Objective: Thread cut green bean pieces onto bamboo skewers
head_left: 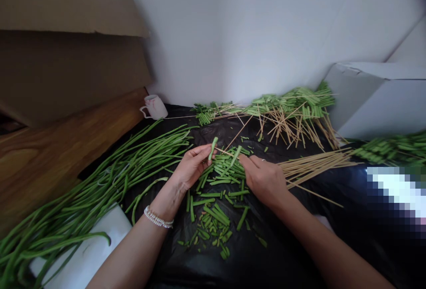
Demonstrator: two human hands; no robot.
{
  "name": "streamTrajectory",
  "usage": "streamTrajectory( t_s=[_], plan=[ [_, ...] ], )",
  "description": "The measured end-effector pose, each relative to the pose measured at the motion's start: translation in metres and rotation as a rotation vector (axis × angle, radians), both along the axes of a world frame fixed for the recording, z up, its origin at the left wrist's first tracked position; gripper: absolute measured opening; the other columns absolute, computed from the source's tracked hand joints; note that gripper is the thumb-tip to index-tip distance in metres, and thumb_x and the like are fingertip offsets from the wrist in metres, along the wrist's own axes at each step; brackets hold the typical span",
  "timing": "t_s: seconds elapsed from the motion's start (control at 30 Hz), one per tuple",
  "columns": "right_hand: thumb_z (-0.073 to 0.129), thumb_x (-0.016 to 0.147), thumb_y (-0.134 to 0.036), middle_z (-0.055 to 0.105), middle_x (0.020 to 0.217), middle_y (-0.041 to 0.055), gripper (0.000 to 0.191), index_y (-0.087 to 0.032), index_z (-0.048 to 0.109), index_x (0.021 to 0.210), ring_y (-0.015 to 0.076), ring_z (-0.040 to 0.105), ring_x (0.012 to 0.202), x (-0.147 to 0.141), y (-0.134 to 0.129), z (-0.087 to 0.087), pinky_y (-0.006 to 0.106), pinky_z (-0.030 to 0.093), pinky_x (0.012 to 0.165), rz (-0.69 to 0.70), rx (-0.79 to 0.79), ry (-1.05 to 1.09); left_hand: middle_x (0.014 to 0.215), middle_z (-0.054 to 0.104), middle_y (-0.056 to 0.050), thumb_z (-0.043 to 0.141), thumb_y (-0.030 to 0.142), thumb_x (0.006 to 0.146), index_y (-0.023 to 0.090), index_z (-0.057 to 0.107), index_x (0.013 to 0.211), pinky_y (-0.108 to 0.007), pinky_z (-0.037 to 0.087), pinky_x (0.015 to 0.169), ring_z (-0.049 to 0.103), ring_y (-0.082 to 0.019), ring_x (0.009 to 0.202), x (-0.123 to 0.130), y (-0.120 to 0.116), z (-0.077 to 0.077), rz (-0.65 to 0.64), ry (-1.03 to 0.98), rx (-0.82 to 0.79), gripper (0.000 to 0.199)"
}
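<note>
Your left hand (pixel 195 165) pinches cut bean piece (pixel 213 148) at tip of skewer (pixel 225 152); cannot tell if pierced. Your right hand (pixel 264 178) grips skewer, second bean piece (pixel 236 154) lying across it just ahead: looks barely begun. Done: loaded skewers (pixel 299 101) heaped beyond right hand, more green pieces (pixel 392 148) stacked far right of it. Remaining: loose cut pieces (pixel 218 214) between and below hands, bare skewers (pixel 316 164) right of right hand, long uncut beans (pixel 138 160) left of left hand.
</note>
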State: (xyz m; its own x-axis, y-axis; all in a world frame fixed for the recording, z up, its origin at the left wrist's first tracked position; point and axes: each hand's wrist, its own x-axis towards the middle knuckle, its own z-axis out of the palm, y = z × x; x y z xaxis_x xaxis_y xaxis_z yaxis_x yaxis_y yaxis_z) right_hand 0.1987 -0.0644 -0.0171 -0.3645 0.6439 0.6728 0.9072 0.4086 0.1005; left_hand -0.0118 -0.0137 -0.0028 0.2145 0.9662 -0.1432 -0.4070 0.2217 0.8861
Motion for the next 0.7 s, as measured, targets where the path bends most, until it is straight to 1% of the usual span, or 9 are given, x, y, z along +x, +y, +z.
streamTrajectory(
  t_s=[0.2, 0.3, 0.47, 0.7],
  plan=[
    [0.045, 0.089, -0.015, 0.059, 0.070, -0.0009, 0.027, -0.020, 0.066, 0.106, 0.0111, 0.048, 0.058, -0.0008, -0.0010, -0.0012, 0.028, 0.027, 0.055, -0.010, -0.007, -0.015, 0.077, 0.071, -0.004, 0.082, 0.022, 0.064, 0.012, 0.075, 0.084, -0.019, 0.047, 0.065, 0.060, -0.009, 0.068, 0.0001, 0.0004, 0.0013, 0.039, 0.025, -0.007, 0.023],
    [0.046, 0.088, -0.014, 0.060, 0.071, -0.0007, 0.027, -0.019, 0.066, 0.105, 0.0113, 0.048, 0.059, -0.0015, -0.0020, -0.0009, 0.028, 0.027, 0.055, -0.010, -0.017, -0.022, 0.078, 0.072, -0.005, 0.082, 0.022, 0.063, 0.012, 0.075, 0.082, -0.021, 0.047, 0.068, 0.061, -0.009, 0.069, 0.0009, -0.0001, 0.0029, 0.047, 0.043, 0.008, 0.023],
    [0.046, 0.087, -0.013, 0.060, 0.069, -0.0004, 0.026, -0.017, 0.066, 0.104, 0.0111, 0.049, 0.059, -0.0033, -0.0032, 0.0000, 0.027, 0.027, 0.055, 0.001, -0.017, -0.015, 0.078, 0.073, -0.005, 0.083, 0.021, 0.062, 0.012, 0.075, 0.081, -0.024, 0.049, 0.073, 0.063, -0.011, 0.071, 0.0027, -0.0012, 0.0029, 0.014, 0.037, -0.018, 0.022],
    [0.046, 0.087, -0.013, 0.058, 0.067, -0.0010, 0.027, -0.017, 0.066, 0.104, 0.0113, 0.048, 0.057, -0.0048, -0.0033, -0.0008, 0.028, 0.027, 0.054, -0.002, -0.014, -0.012, 0.079, 0.071, -0.004, 0.081, 0.020, 0.064, 0.012, 0.074, 0.082, -0.020, 0.048, 0.069, 0.061, -0.008, 0.070, 0.0020, -0.0006, -0.0008, -0.023, 0.016, -0.046, 0.021]
  ],
)
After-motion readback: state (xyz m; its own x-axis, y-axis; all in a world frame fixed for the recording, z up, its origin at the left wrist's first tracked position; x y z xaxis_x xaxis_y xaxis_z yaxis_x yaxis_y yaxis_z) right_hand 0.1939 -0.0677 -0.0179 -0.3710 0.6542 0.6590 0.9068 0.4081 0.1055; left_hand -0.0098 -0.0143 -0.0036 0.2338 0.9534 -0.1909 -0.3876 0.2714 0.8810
